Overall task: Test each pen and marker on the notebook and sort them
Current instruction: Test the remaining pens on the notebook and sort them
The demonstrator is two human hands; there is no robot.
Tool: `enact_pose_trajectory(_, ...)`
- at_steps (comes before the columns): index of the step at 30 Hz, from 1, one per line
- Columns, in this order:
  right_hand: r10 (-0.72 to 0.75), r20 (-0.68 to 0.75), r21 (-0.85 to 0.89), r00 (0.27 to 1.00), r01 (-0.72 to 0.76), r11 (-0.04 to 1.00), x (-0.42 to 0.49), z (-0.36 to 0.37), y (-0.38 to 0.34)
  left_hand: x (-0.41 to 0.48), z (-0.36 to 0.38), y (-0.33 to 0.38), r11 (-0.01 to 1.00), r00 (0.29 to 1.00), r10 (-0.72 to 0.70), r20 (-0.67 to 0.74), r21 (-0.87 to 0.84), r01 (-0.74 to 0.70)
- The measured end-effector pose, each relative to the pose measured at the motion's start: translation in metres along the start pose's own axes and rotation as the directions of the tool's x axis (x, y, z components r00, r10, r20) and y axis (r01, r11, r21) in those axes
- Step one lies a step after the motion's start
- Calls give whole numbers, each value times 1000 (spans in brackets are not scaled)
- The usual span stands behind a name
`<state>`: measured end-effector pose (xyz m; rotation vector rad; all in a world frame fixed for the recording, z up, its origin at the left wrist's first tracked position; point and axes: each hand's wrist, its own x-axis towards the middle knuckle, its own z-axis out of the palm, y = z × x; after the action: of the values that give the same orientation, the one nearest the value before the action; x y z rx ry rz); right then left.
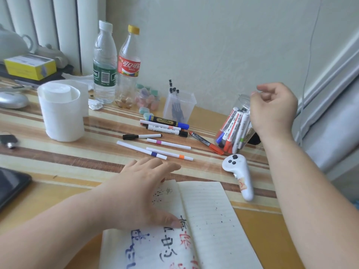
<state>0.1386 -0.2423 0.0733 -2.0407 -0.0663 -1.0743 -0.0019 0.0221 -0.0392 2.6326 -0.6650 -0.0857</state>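
Left hand (143,183): fingers straight and spread, pressing flat on the left page of the open notebook (209,220). Right hand (272,109): fingers curled at the mouth of the jar (242,100), and I can't tell if they grip anything. Markers (232,131) in the jar stand tilted, caps down toward near-left, and loose pens (155,136) lie on the table (77,162) beyond the notebook, long axes roughly left-right.

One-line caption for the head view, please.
The left hand rests on the open notebook while the right hand is at the jar of markers; loose pens lie on the table between.
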Motion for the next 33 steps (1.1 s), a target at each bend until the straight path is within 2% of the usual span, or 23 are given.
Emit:
enact_pose_trajectory(1, -15, 99, -16, 995, 17, 1000, -9, 3, -6, 1, 0, 1, 1000, 1000, -4, 8, -7, 4)
enact_pose_trajectory(2, -19, 265, -58, 964, 35, 998, -21, 7, -13, 1, -1, 2, 1000, 1000, -6, 16, -16, 6)
enact_pose_trajectory(3, -2, 461, -119, 887, 63, 991, -34, 13, -19, 1, -1, 3, 1000, 1000, -5, 21, -23, 5)
enact_pose_trajectory(4, 32, 631, -178, 775, 105, 978, -49, 19, -23, 2, -2, 3, 1000, 1000, -2, 23, -25, 2)
enact_pose_trajectory(5, 63, 741, -221, 669, 153, 963, -61, 26, -25, 2, -2, 3, 1000, 1000, 2, 24, -23, -2)
enact_pose_trajectory(6, 79, 798, -244, 597, 200, 949, -73, 33, -26, 2, -3, 4, 1000, 1000, 8, 22, -22, -7)
enact_pose_trajectory(8, 93, 850, -276, 519, 288, 917, -91, 46, -24, 2, -4, 5, 1000, 1000, 16, 16, -25, -16)
enact_pose_trajectory(11, 110, 889, -312, 445, 409, 858, -105, 63, -23, -1, -6, 5, 999, 1000, 30, 0, -30, -30)
enact_pose_trajectory(17, 167, 909, -340, 382, 447, 827, -109, 69, -27, -4, -9, 2, 996, 999, 51, 5, -77, -50)
enact_pose_trajectory(19, 191, 891, -373, 412, 426, 824, -106, 59, -25, -5, -9, 2, 993, 999, 42, 14, -108, -40)
enact_pose_trajectory(21, 196, 840, -383, 507, 297, 875, -104, 44, -22, -5, -10, 1, 986, 999, 23, -28, -166, -27)
enact_pose_trajectory(22, 216, 808, -335, 549, 125, 934, -105, 35, -22, -5, -10, -1, 976, 997, 8, -74, -215, -24)
enact_pose_trajectory(23, 257, 794, -228, 550, -123, 966, -108, 26, -23, -5, -11, -1, 962, 992, -14, -126, -273, -21)
enact_pose_trajectory(24, 299, 807, -99, 510, -383, 919, -111, 17, -26, -5, -11, -2, 942, 985, -44, -170, -335, -16)
enact_pose_trajectory(25, 315, 834, 1, 452, -572, 820, -116, 9, -29, -5, -10, -3, 916, 977, -75, -198, -402, -11)
enact_pose_trajectory(26, 303, 864, 55, 402, -675, 736, -121, 2, -32, -5, -10, -3, 879, 971, -105, -214, -476, -10)
enact_pose_trajectory(28, 270, 903, 89, 336, -759, 645, -133, -8, -36, -5, -9, -3, 795, 964, -152, -218, -607, -12)
enact_pose_trajectory(30, 262, 916, 103, 303, -811, 576, -144, -10, -37, -5, -8, -2, 738, 963, -172, -210, -674, -15)
enact_pose_trajectory(33, 216, 931, 118, 294, -803, 584, -160, -5, -37, -3, -6, 1, 706, 958, -177, -226, -708, -37)
